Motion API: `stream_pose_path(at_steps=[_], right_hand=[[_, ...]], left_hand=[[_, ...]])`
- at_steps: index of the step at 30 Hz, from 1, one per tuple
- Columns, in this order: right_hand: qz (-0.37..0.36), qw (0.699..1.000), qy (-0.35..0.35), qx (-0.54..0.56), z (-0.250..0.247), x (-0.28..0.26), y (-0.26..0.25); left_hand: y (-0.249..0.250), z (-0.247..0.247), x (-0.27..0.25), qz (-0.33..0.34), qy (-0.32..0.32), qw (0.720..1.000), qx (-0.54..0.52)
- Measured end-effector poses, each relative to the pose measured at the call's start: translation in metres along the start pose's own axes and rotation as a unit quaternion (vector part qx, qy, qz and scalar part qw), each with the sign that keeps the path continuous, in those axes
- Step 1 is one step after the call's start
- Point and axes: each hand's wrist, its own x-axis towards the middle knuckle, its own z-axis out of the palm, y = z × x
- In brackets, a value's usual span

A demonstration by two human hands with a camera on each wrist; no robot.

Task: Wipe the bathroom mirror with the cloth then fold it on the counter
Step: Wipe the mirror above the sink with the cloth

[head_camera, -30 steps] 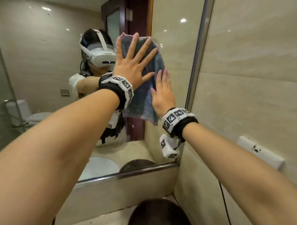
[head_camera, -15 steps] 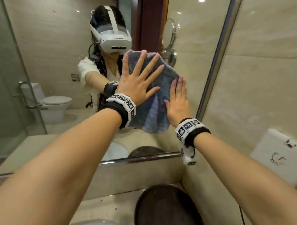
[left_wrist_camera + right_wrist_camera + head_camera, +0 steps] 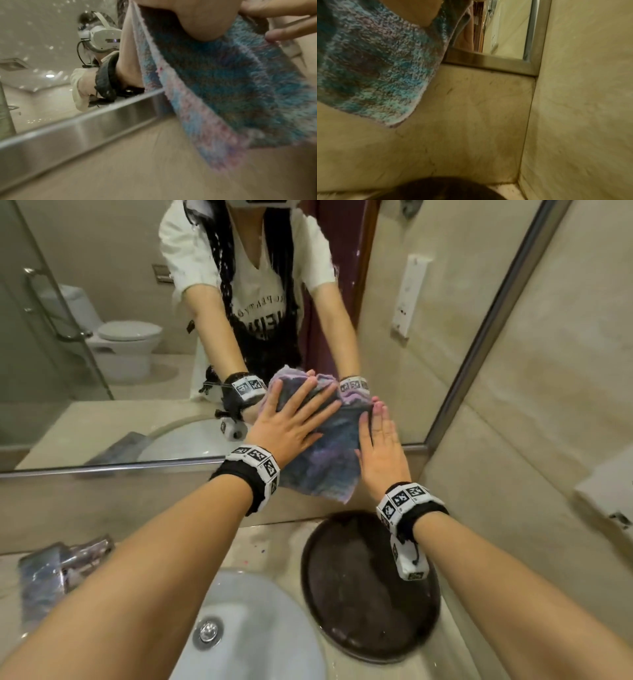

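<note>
A fluffy blue and purple cloth (image 3: 329,457) (image 3: 231,83) (image 3: 373,70) lies flat against the lower right part of the mirror (image 3: 102,371), its bottom hanging below the steel frame (image 3: 102,465). My left hand (image 3: 291,419) presses on it with fingers spread and straight. My right hand (image 3: 380,436) presses its right edge, fingers straight and together. In the left wrist view the palm (image 3: 197,20) bears on the cloth. The right wrist view shows the cloth's lower corner over the beige backsplash (image 3: 471,121).
A round dark tray (image 3: 366,587) sits on the counter below my right wrist, beside the white sink basin (image 3: 253,628). A crinkled plastic packet (image 3: 58,570) lies at the left. The side wall (image 3: 548,405) stands close on the right, with a white fixture (image 3: 606,494).
Both hands have slid the cloth down the mirror from head height to its bottom edge. The view has tilted down, so the sink and counter now show.
</note>
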Motion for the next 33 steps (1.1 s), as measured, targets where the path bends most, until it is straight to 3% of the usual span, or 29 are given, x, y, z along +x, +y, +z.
stream_pose_path(at_steps=[5, 11, 21, 27, 33], right_hand=[[-0.028, 0.999, -0.044, 0.005, 0.010, -0.017, -0.013], [-0.078, 0.996, -0.043, 0.027, 0.010, -0.033, -0.023], [-0.073, 0.986, 0.030, 0.149, -0.004, -0.036, -0.050], [-0.064, 0.978, 0.028, 0.197, -0.021, -0.033, -0.091], [-0.069, 0.974, 0.026, 0.214, -0.045, -0.004, -0.155]], left_hand=[[0.013, 0.007, -0.035, 0.026, -0.051, 0.998, 0.000], [0.032, 0.005, -0.068, 0.011, -0.137, 0.990, 0.017], [0.009, -0.022, -0.102, -0.029, -0.294, 0.955, -0.022], [-0.029, -0.043, -0.152, -0.153, -0.351, 0.924, 0.017], [-0.092, -0.060, -0.189, -0.287, -0.333, 0.898, -0.003]])
